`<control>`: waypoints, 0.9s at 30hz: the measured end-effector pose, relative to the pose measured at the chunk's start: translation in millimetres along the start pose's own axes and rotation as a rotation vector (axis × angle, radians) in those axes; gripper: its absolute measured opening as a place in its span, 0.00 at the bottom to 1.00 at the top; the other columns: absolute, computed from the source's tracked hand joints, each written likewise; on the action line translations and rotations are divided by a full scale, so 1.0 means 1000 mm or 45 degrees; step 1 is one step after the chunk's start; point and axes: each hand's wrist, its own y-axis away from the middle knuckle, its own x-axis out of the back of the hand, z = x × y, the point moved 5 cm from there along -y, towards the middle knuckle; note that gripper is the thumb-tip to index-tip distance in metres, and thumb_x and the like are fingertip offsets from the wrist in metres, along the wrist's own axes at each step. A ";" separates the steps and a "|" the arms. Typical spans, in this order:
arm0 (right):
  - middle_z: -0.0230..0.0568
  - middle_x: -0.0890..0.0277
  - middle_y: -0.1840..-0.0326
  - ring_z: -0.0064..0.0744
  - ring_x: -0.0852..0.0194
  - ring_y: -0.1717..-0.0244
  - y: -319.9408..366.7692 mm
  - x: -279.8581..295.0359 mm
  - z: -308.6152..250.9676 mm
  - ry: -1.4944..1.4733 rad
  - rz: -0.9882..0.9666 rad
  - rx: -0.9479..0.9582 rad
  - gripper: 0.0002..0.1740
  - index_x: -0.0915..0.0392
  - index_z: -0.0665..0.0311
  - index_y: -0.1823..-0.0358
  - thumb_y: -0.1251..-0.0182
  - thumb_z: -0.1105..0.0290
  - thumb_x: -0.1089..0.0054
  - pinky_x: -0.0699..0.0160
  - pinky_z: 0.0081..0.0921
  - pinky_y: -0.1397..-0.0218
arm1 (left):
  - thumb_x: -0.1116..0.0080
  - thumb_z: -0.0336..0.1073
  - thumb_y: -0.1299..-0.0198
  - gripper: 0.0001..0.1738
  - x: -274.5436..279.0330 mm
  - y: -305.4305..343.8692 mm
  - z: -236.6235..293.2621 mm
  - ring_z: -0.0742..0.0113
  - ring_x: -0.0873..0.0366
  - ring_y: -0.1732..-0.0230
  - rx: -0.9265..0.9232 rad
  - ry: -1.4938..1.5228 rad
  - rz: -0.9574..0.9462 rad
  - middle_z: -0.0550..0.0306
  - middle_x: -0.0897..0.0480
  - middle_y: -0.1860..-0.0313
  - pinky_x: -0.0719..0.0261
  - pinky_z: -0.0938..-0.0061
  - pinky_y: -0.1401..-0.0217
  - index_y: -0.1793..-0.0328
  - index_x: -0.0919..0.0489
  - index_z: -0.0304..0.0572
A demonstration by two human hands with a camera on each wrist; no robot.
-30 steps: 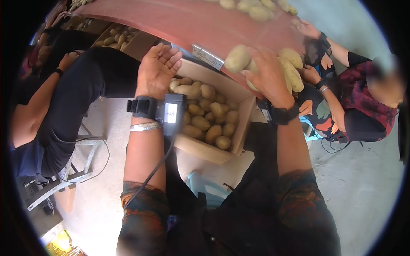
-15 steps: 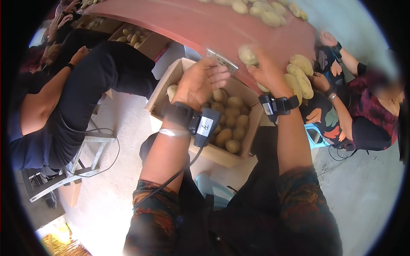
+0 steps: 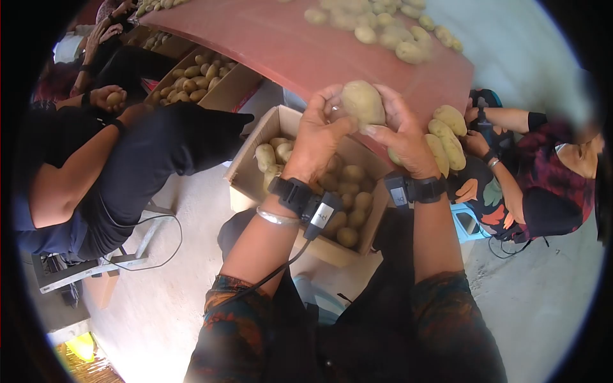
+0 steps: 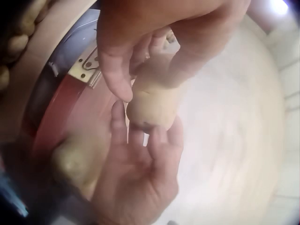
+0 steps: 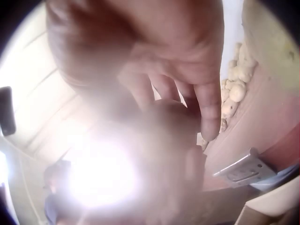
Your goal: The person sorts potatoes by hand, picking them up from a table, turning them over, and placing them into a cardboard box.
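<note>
Both hands meet over the table's near edge around one pale potato [image 3: 363,102]. My left hand [image 3: 317,140] grips its left side, fingers curled behind it and thumb in front. From the right, my right hand [image 3: 405,137] holds the same potato with its thumb across the lower end. In the left wrist view the potato [image 4: 152,105] sits between the two hands, with a small dark spot near its lower end. Glare blurs much of the right wrist view. Below the hands stands a cardboard box [image 3: 241,182] of potatoes, partly hidden by my left forearm.
The red table [image 3: 268,48] carries a heap of potatoes [image 3: 383,32] farther back. Several larger potatoes [image 3: 450,137] lie at the right, beside a seated person. A metal hinge [image 5: 246,171] is on the table edge. Another potato box [image 3: 198,80] stands left, near a person's knee.
My left hand has moved right and up from over the box to the potato. The right hand has brought this potato toward the middle, and both hands now hold it.
</note>
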 end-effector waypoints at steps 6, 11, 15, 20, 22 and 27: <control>0.36 0.40 0.42 0.27 0.42 0.39 0.003 -0.010 0.006 0.084 -0.084 0.013 0.38 0.44 0.64 0.36 0.50 0.83 0.41 0.39 0.26 0.37 | 0.50 0.21 0.44 0.20 0.001 0.006 0.011 0.69 0.29 0.48 -0.094 -0.206 -0.138 0.54 0.27 0.49 0.27 0.75 0.46 0.44 0.33 0.37; 0.35 0.36 0.44 0.27 0.39 0.41 0.002 -0.007 0.008 0.146 -0.054 0.126 0.37 0.40 0.60 0.38 0.52 0.79 0.35 0.37 0.26 0.38 | 0.50 0.22 0.43 0.18 0.002 0.006 0.013 0.69 0.28 0.48 -0.041 -0.096 -0.168 0.55 0.26 0.49 0.28 0.73 0.46 0.45 0.31 0.37; 0.37 0.36 0.44 0.28 0.37 0.42 0.002 -0.011 0.005 0.227 -0.018 0.118 0.37 0.39 0.61 0.39 0.53 0.78 0.35 0.37 0.27 0.38 | 0.47 0.29 0.42 0.16 0.010 0.007 0.018 0.68 0.28 0.49 0.033 -0.061 -0.115 0.55 0.26 0.50 0.27 0.70 0.49 0.47 0.30 0.38; 0.40 0.27 0.56 0.30 0.30 0.52 0.011 -0.021 0.013 0.319 -0.175 0.030 0.31 0.32 0.66 0.46 0.55 0.67 0.34 0.33 0.25 0.47 | 0.45 0.38 0.43 0.16 0.064 -0.007 0.004 0.59 0.27 0.51 0.299 0.096 0.185 0.51 0.24 0.54 0.30 0.67 0.47 0.52 0.29 0.39; 0.45 0.26 0.59 0.36 0.28 0.55 0.019 -0.030 0.014 0.575 -0.291 -0.152 0.30 0.31 0.66 0.48 0.55 0.63 0.35 0.31 0.28 0.50 | 0.47 0.38 0.42 0.16 0.072 -0.003 0.010 0.59 0.26 0.53 0.349 0.098 0.302 0.50 0.24 0.54 0.28 0.68 0.50 0.51 0.30 0.38; 0.55 0.24 0.64 0.52 0.25 0.60 0.034 -0.038 0.032 1.132 -0.333 -0.238 0.31 0.29 0.65 0.52 0.57 0.55 0.36 0.27 0.38 0.57 | 0.48 0.38 0.41 0.16 0.072 0.001 0.014 0.59 0.25 0.54 0.342 0.047 0.292 0.50 0.24 0.54 0.27 0.70 0.54 0.50 0.31 0.37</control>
